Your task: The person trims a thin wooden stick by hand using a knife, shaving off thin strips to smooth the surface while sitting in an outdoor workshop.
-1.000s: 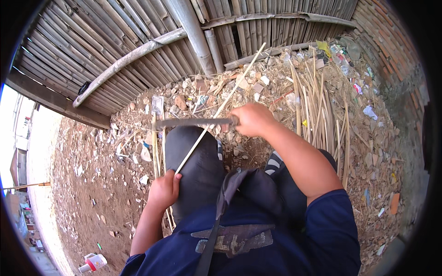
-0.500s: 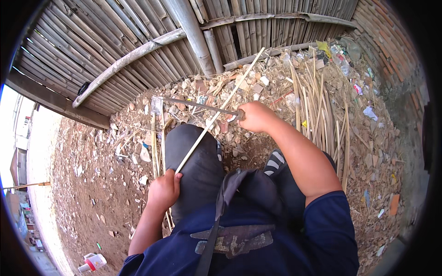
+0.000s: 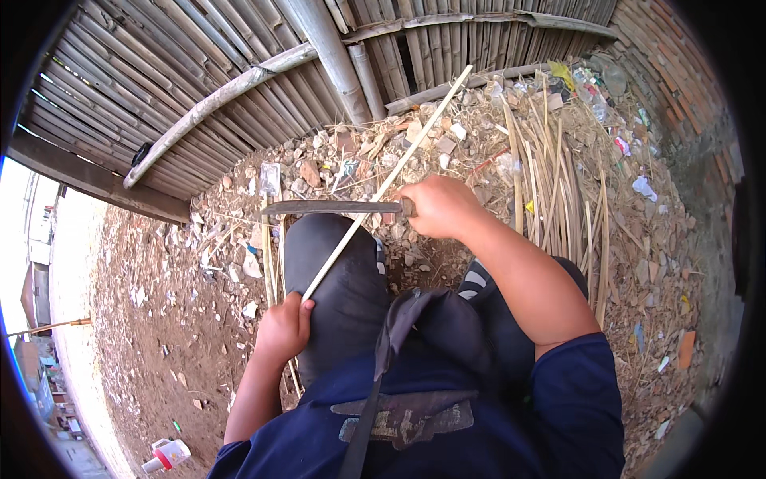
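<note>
My left hand (image 3: 283, 331) is closed round the near end of a long pale bamboo strip (image 3: 413, 145). The strip slants across my left knee and away to the far right, toward the bamboo wall. In my right hand (image 3: 440, 209) is the handle of a long dark-bladed knife (image 3: 327, 207), its blade pointing left. The blade lies crosswise over the strip just beyond my knee; whether its edge bites into the strip I cannot tell.
A pile of split bamboo strips (image 3: 562, 188) lies at the right, with more strips (image 3: 270, 263) beside my left knee. Ahead stands a bamboo-slat wall (image 3: 231, 88), and a brick wall (image 3: 674, 72) at the far right. Rubble litters the ground; a white-and-red plastic jug (image 3: 167, 455) lies lower left.
The knife blade has swung from slanting to nearly level, its tip coming nearer to me. My right hand has shifted slightly left. My left hand keeps its hold on the strip.
</note>
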Demonstrator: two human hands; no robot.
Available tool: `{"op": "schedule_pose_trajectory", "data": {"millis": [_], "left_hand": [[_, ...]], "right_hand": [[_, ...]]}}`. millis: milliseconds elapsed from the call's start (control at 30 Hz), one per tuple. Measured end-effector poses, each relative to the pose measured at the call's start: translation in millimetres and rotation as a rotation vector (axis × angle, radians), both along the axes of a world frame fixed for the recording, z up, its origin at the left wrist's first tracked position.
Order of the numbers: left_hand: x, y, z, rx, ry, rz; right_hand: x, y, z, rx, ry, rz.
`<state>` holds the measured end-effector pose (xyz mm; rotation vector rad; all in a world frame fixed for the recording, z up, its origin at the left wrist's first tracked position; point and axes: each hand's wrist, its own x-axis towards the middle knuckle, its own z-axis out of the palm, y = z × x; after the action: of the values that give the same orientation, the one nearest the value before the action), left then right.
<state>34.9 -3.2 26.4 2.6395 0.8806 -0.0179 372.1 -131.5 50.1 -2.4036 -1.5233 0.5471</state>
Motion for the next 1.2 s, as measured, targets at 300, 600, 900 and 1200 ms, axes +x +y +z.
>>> {"op": "schedule_pose_trajectory", "data": {"millis": [300,600,900,1200], "left_hand": [[5,-3,7,-0.005,0.012,0.006],[5,3,6,-0.005,0.008,-0.029],[10,5,5,-0.065,-0.038,-0.026],[10,4,6,-0.05,-0.012,-0.011]], "right_hand": [[4,1,-9,0.016,0.048,-0.022],[33,-9,-10,0.028,0.106,-0.166],[36,-8,-39,0.05,0.212,-0.061],[59,-13,-57,0.0,0.173,-0.317]]}}
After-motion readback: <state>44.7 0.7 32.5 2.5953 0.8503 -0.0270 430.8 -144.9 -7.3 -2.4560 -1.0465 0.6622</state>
